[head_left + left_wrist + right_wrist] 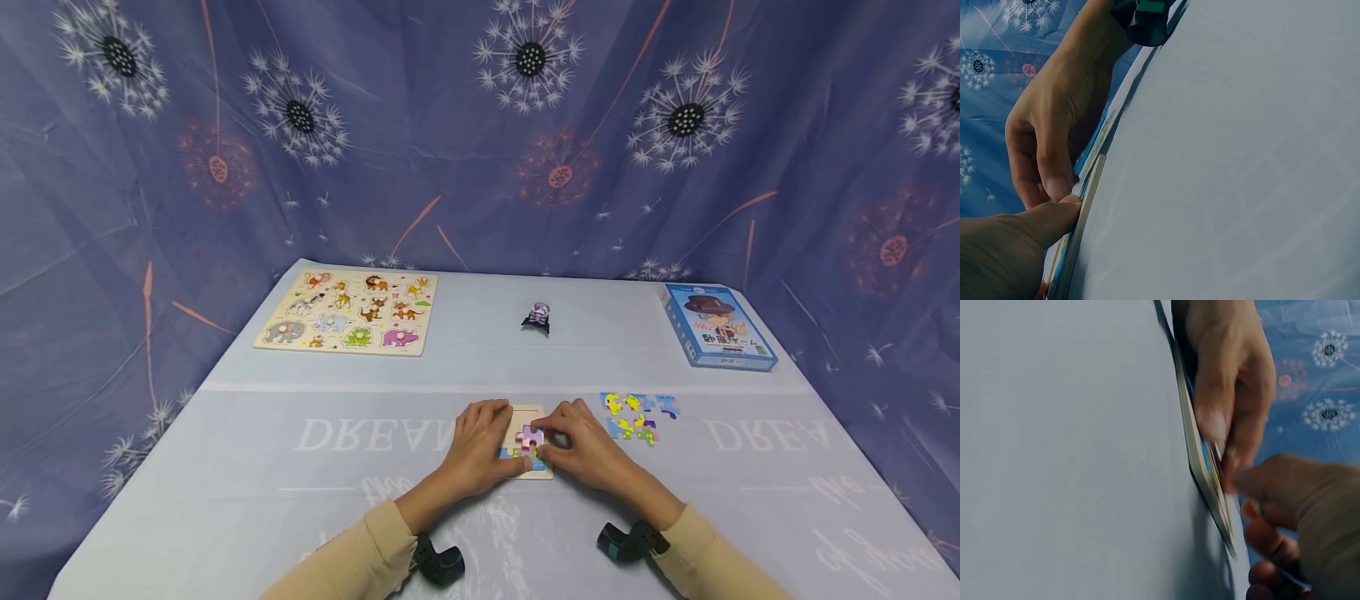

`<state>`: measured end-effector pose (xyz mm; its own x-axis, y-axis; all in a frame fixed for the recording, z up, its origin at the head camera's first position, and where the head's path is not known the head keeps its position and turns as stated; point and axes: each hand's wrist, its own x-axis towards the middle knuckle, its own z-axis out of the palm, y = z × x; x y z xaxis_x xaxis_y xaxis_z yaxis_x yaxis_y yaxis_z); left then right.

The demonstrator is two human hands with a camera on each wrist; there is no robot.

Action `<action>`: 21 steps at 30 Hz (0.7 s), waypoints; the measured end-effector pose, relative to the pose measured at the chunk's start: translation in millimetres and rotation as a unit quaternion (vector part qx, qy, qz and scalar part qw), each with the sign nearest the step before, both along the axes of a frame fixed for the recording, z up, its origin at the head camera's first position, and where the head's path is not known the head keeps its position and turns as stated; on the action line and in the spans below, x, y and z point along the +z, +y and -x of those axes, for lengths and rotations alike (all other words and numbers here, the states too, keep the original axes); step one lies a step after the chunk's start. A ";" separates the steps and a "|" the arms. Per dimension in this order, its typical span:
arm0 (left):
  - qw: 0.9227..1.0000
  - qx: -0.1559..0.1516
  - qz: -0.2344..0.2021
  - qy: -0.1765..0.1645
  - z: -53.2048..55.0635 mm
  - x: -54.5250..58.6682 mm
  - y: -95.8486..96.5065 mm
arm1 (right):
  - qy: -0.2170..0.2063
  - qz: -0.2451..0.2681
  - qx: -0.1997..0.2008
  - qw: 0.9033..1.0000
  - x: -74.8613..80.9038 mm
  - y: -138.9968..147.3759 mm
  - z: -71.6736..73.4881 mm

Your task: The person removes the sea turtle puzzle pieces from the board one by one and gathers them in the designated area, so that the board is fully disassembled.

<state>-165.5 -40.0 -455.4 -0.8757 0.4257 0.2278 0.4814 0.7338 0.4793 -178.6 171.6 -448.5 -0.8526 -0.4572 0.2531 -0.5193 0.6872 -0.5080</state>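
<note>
A small wooden puzzle tray (528, 414) lies on the table, its lower part filled with blue and green pieces. My left hand (478, 450) holds the tray at its left side, fingers bent along the far edge and thumb (1054, 219) on the near edge. From the other side, my right hand (588, 450) pinches a pink-purple jigsaw piece (529, 437) between thumb and fingers over the tray. Both wrist views see the tray almost edge-on, with the piece largely hidden by the fingers. Several loose jigsaw pieces (637, 417) lie to the right of the tray.
An animal peg puzzle board (352, 312) is at the back left. A small dark-and-purple object (537, 317) sits at the back middle, its kind unclear. At the back right lies a blue box (718, 327). A patterned curtain (420, 142) hangs behind the table.
</note>
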 end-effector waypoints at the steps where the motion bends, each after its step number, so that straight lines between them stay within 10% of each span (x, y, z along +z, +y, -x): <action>1: 1.000 0.000 0.001 -0.001 0.1 0.1 0.1 | -0.005 0.001 -0.008 1.000 1.6 4.1 -0.5; 21: 1.000 0.004 -0.012 -0.016 0.3 -0.4 0.9 | -0.021 -0.070 -0.123 0.990 17.4 164.4 -6.7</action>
